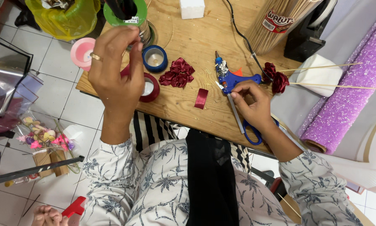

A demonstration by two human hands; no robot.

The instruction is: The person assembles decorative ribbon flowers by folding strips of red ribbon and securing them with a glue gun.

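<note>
Two hands work over the wooden desk (188, 37). The left hand (114, 73) is raised at the far left, fingers pinched narrow near the green ribbon roll (140, 12), though what they grip cannot be told. The right hand (253, 104) rests curled on the blue glue gun (232, 79), above blue-handled scissors (251, 132). A cut piece of dark red ribbon (201, 98) lies between the hands, near a finished ribbon rose (178, 72); picking up that piece seems the likely next move, calling for a free hand
</note>
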